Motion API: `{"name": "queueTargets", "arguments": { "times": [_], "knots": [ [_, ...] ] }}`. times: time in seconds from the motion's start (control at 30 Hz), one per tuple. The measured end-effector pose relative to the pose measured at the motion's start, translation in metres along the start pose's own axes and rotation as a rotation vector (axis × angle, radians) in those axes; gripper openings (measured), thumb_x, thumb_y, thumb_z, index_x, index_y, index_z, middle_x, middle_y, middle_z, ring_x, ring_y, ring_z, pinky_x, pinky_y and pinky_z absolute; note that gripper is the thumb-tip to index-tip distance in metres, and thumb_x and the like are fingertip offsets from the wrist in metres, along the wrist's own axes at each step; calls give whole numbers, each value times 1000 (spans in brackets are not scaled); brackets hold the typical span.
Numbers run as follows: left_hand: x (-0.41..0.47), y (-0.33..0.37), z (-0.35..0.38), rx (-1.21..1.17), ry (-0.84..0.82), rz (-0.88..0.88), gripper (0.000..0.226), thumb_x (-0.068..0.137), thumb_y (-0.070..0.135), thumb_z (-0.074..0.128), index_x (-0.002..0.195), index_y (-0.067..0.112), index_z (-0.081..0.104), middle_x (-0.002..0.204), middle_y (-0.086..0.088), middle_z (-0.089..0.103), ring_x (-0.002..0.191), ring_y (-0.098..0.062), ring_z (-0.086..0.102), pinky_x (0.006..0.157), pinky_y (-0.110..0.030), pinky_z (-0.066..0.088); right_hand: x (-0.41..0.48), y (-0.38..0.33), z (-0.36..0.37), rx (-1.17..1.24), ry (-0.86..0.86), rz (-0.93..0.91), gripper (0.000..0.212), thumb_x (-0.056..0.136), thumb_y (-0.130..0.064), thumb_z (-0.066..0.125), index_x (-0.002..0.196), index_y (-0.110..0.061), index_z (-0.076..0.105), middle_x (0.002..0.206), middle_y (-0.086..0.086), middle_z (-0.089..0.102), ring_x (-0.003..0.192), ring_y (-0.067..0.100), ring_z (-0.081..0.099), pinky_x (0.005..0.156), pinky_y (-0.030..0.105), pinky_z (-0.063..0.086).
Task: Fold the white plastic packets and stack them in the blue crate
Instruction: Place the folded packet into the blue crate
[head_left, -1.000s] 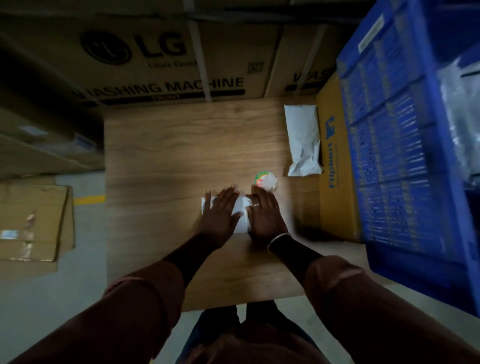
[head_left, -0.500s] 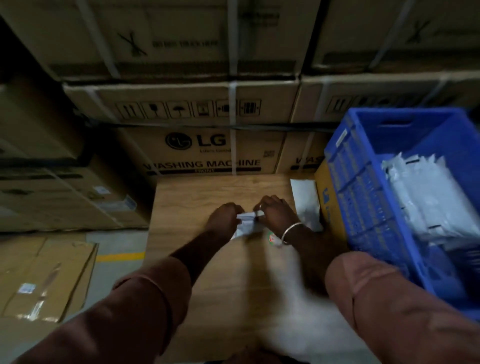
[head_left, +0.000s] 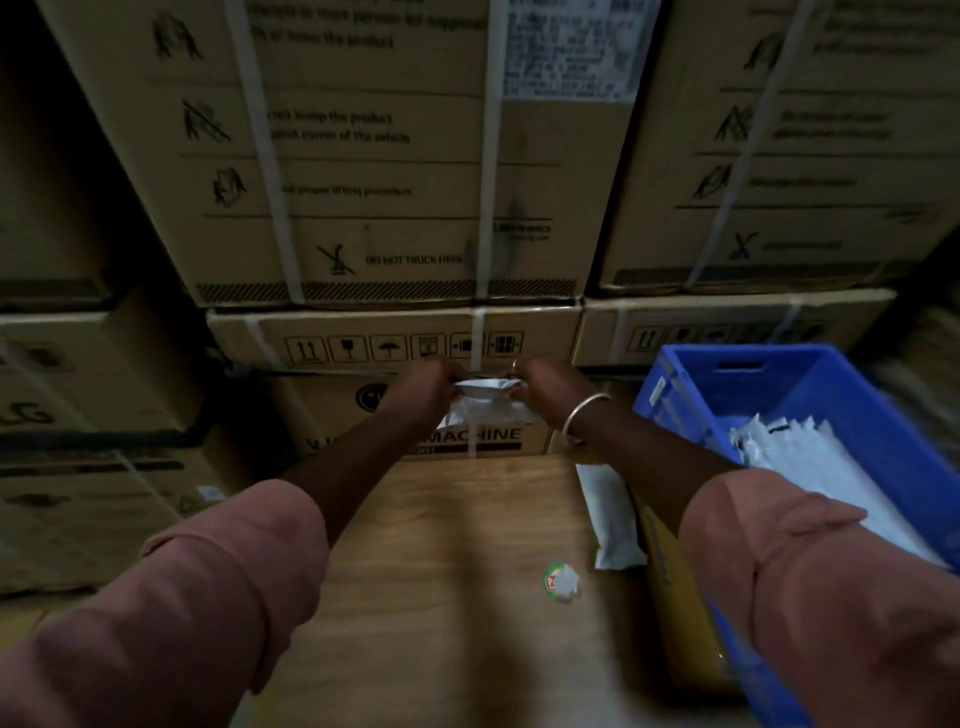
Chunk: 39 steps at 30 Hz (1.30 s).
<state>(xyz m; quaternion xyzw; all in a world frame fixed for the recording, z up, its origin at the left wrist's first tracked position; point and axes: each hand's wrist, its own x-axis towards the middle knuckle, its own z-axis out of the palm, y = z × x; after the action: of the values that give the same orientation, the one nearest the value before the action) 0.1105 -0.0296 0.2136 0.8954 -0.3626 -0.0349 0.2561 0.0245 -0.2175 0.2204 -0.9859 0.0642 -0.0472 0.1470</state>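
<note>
White packet (head_left: 485, 397) is pinched at both ends by raised, outstretched left hand (head_left: 423, 387) and right hand (head_left: 545, 387).

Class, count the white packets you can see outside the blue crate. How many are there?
2. One packet is held up between the left hand and right hand; a second packet lies on the table beside the crate. The arms may hide others.

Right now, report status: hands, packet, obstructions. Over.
Left hand and right hand pinch white packet above table. Blue crate at right, stacked packets inside. Path looks clear.
</note>
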Motion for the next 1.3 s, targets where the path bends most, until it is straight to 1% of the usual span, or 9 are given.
{"name": "queueTargets", "arguments": {
  "times": [0.17,0.33,0.47,0.67,0.73,0.9,1.1,1.2,1.3],
  "knots": [
    [11,19,-12,12,-1,113,20,90,9,66,105,14,77,102,-6,75,92,-21,70,80,-32,53,-10,9,-18,-2,73,47,22,86,-33,67,99,-16,72,98,9,72,94,27,67,81,39,55],
    [45,76,-1,26,15,246,17,88,7,67,102,11,77,103,-11,76,96,-27,70,87,-39,56,-46,47,-53,-4,161,166,20,84,-33,63,93,-16,71,94,9,73,94,29,69,78,38,55],
    [80,149,15,74,19,409,19,87,12,71,103,13,79,103,-11,77,97,-29,70,79,-33,53,-87,90,-97,-1,240,299,19,85,-29,66,90,-10,70,95,18,72,95,35,67,78,39,53],
    [131,252,44,73,-47,573,21,89,18,69,108,18,77,109,-9,76,102,-30,69,83,-36,53,-153,170,-155,-27,354,465,32,86,-22,73,116,-11,71,112,18,72,108,34,66,89,37,51],
    [137,280,60,97,-74,612,22,88,15,70,108,18,77,108,-9,77,103,-30,70,85,-37,55,-178,197,-160,-12,368,538,31,84,-21,75,115,-13,72,111,17,73,107,34,66,90,38,52],
    [148,321,117,183,-154,666,32,83,4,69,110,19,77,111,-7,77,106,-27,70,87,-34,53,-221,243,-139,95,342,603,33,84,-22,77,114,-10,70,113,13,73,109,31,67,94,41,52],
    [158,336,165,362,-310,736,26,88,16,74,113,22,76,116,-4,75,105,-24,70,92,-38,55,-233,256,-89,206,278,624,32,79,-28,80,102,-10,68,99,10,73,97,27,67,85,36,53],
    [158,330,192,487,-361,834,22,84,16,77,104,25,77,106,1,77,100,-20,71,89,-36,55,-237,254,-59,243,201,650,28,82,-27,77,95,-8,62,94,12,68,91,29,65,76,32,49],
    [150,328,222,698,-344,970,12,77,18,76,88,20,79,87,-3,77,91,-29,69,92,-39,43,-241,258,-27,204,89,668,26,86,-26,70,97,-7,56,100,17,65,95,35,64,71,33,44]
  ]
}}
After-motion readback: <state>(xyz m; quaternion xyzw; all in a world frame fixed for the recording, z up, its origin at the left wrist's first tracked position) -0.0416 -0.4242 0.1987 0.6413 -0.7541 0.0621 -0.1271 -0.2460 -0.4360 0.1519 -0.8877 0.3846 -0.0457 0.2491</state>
